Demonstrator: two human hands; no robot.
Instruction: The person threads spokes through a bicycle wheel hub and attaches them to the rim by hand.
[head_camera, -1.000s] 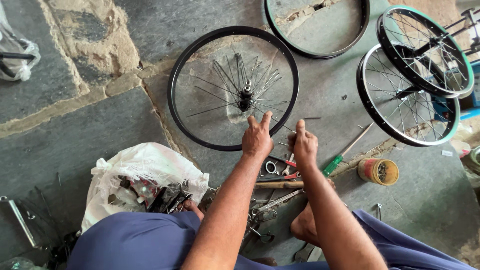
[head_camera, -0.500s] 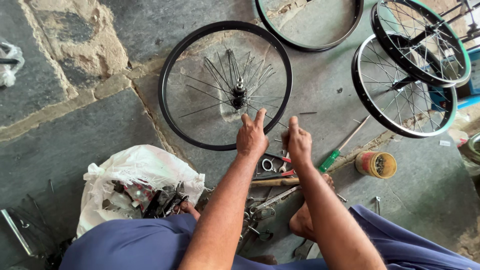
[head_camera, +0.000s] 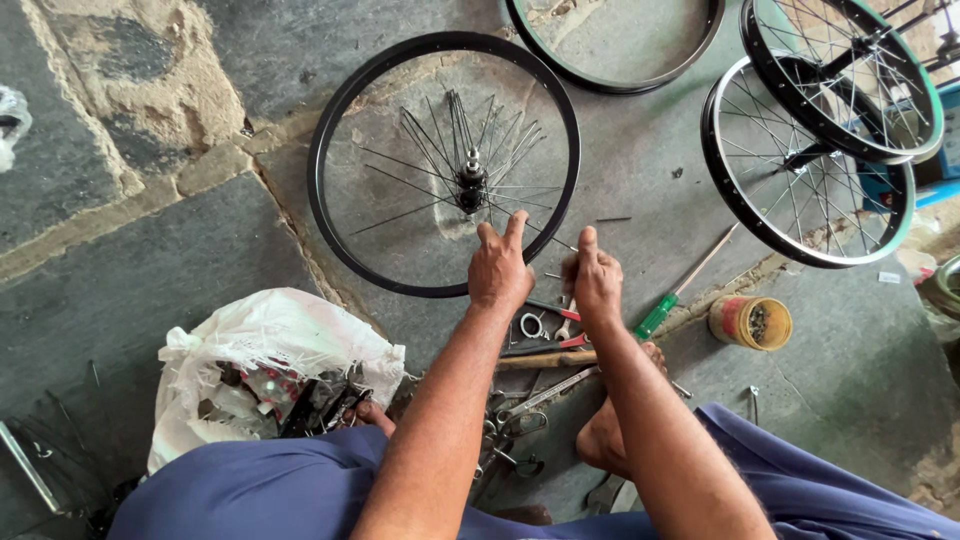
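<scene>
A black bicycle wheel (head_camera: 445, 165) is laid flat on the stone floor (head_camera: 150, 290), right in front of the person. Its thin spokes (head_camera: 420, 150) are fanned out loosely from the hub (head_camera: 471, 183) in the middle.

Both hands are held over the near edge of the wheel. The left hand (head_camera: 500, 270) is spread open, with its fingers set on the near rim and pointed up toward the hub. The right hand (head_camera: 596, 278) is curled closed just beside it, and something thin seems to be pinched in it, maybe a spoke, but that cannot be told for sure.

Since a second ago, the hands have hardly been moved. The wheel is seen a little lower and closer to the middle now, so mostly the head was shifted. The same spot on the rim is still being worked on.

Tools (head_camera: 540, 345) are scattered on the floor under the wrists. A green-handled screwdriver (head_camera: 672, 302) is laid to the right, near a small yellow tin (head_camera: 750, 322). A white bag (head_camera: 265, 370) of parts is kept on the left. More wheels (head_camera: 810, 160) are laid at the top right.
</scene>
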